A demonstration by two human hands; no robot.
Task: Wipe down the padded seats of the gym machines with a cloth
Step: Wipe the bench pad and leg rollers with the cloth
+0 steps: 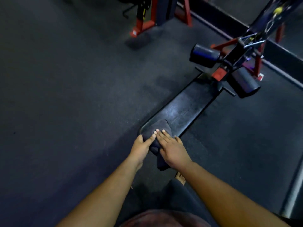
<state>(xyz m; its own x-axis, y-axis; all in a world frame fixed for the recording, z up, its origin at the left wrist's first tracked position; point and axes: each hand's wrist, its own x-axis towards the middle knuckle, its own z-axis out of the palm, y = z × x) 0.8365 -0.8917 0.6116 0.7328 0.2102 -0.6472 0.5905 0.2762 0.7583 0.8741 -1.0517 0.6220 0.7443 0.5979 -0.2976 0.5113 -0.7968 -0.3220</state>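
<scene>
both hands down on the near end of the long black padded seat (183,108) now; the dark grey cloth (158,133) is bunched on that end, part of it spilling over the edge and hanging below the palms; the left hand (141,147) lies at the cloth's left side, fingers held together and stretched across the fabric, thumb out along the seat's corner; the right hand (172,149) lies flat on top, fingers loosely fanned and pressing down, its fingertips meeting those of the left; the seat runs away up and to the right toward two black roller pads (205,54) on a black and red frame (218,74); dark rubber floor (65,95) all round; another red frame (144,25) stands well apart at the top.
</scene>
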